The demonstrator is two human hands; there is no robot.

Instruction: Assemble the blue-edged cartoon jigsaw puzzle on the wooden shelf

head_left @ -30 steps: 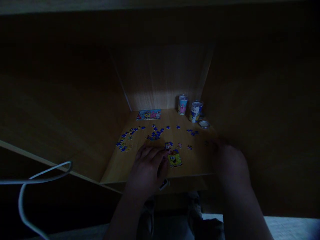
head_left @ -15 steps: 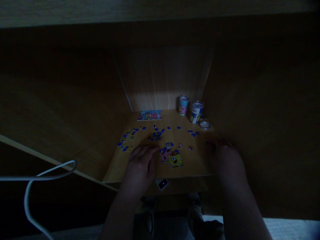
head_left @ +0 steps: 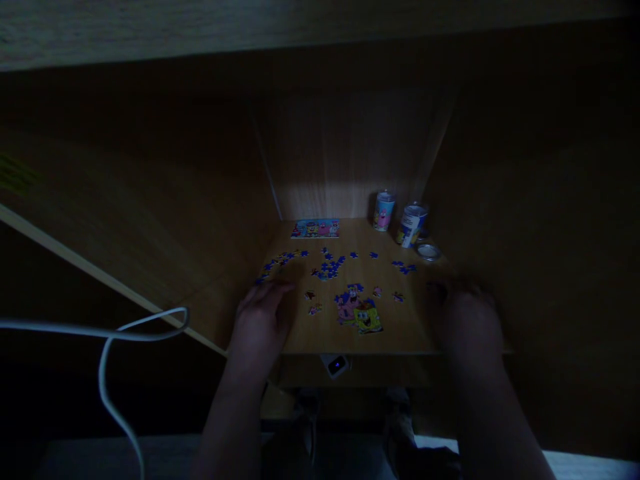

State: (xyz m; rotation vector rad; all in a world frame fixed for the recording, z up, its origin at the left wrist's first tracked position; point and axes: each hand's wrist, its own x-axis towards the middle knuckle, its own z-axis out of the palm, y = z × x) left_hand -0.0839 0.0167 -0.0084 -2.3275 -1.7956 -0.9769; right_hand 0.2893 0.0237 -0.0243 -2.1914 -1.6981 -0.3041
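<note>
Shift noted: left hand (head_left: 263, 320) is sliding leftward off the assembled puzzle patch (head_left: 358, 311), fingers loose, grasping nothing, nearing loose blue pieces (head_left: 274, 265) left of it; right hand (head_left: 467, 321) is resting right of the patch, its grip too dark to tell.

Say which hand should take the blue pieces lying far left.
Left, probably: the left hand lies just short of those blue pieces, pointing toward them. The right hand sits at the right edge of the desk, across the joined picture section.
</note>
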